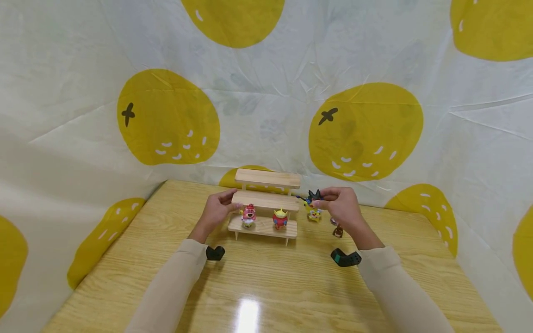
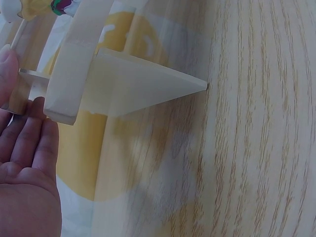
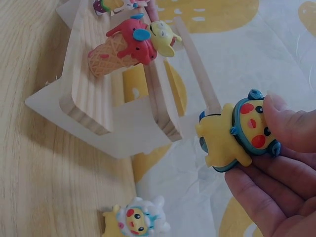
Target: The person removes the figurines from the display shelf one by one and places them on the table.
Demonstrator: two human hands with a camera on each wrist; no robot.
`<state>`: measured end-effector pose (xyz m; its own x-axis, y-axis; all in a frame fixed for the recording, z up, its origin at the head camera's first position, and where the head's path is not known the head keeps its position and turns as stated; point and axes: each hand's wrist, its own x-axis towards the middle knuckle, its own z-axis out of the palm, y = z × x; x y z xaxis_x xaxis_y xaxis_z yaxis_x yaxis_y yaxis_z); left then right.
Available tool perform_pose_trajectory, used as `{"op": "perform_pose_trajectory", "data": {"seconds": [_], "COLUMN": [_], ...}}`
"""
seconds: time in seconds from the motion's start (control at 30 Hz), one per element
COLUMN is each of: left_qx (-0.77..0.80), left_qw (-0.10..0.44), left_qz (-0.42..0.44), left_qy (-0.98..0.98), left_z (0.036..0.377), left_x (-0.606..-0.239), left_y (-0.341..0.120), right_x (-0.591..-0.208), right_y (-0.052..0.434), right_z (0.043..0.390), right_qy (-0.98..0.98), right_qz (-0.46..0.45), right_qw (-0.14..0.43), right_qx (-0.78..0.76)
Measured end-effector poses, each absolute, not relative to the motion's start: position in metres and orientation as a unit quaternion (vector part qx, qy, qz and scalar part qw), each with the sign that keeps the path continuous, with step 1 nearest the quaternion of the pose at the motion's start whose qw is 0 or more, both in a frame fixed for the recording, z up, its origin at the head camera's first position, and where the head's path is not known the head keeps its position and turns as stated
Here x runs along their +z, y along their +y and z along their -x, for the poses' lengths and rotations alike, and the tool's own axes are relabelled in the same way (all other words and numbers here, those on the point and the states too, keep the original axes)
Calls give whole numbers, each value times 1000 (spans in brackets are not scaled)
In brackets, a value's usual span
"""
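Observation:
A three-tier wooden display shelf (image 1: 261,200) stands on the table. My left hand (image 1: 215,212) grips the left end of its middle tier, thumb above and fingers below in the left wrist view. To the right of the shelf, my right hand (image 1: 345,210) pinches a yellow Pikachu figurine (image 3: 242,131) with a dark blue-trimmed hood between thumb and fingers, off the table. A pink bear figurine (image 1: 249,216) and a red figurine with a yellow-green three-eyed head (image 1: 280,219) stand on the bottom tier. The middle and top tiers hold nothing.
Below the right hand, a yellow figurine in a white hood (image 3: 136,219) stands on the table. Nearby is a brown figurine (image 1: 338,231), with another small one partly hidden behind the hand. A white cloth (image 1: 266,106) with yellow fruit prints hangs behind the table.

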<state>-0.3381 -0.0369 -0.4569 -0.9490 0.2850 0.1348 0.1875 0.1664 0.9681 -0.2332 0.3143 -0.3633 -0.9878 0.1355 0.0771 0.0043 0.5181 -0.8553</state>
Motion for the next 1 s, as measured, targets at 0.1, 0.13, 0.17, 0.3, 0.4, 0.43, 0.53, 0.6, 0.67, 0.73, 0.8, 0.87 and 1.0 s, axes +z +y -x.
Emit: {"op": "perform_pose_trajectory", "data": {"seconds": [0.1, 0.13, 0.17, 0.3, 0.4, 0.43, 0.53, 0.6, 0.67, 0.73, 0.8, 0.87, 1.0], "left_qx": [626, 626, 626, 627, 628, 628, 628, 628, 628, 629, 631, 631, 631], "left_qw": [34, 35, 36, 38, 37, 36, 36, 38, 38, 39, 40, 41, 40], "left_qz": [-157, -157, -157, -154, -154, -155, -155, -154, -153, -153, -154, -156, -156], "left_qy": [763, 763, 763, 762, 762, 762, 762, 762, 762, 761, 759, 759, 759], "left_z": [340, 341, 341, 340, 340, 340, 340, 340, 341, 341, 341, 341, 341], "left_x": [-461, -461, -461, -460, -459, -458, -458, -458, -458, -458, -459, -459, -458], "left_y": [-37, -37, -37, -37, -37, -37, -37, -36, -36, -36, -36, -37, -37], "right_x": [-364, -365, -365, -368, -370, -370, -372, -372, -373, -374, -376, -378, -381], "right_y": [316, 317, 318, 320, 321, 322, 322, 323, 324, 324, 324, 325, 325], "right_z": [232, 232, 232, 232, 232, 232, 233, 233, 232, 231, 231, 231, 231], "right_qy": [-872, -872, -872, -870, -868, -868, -871, -873, -874, -875, -875, -876, -874], "right_qz": [41, 42, 42, 45, 43, 43, 38, 38, 40, 43, 48, 49, 54], "right_qw": [67, 68, 68, 68, 71, 73, 78, 81, 81, 80, 78, 76, 74], "right_qx": [483, 482, 483, 487, 490, 490, 484, 479, 478, 476, 476, 474, 478]}}
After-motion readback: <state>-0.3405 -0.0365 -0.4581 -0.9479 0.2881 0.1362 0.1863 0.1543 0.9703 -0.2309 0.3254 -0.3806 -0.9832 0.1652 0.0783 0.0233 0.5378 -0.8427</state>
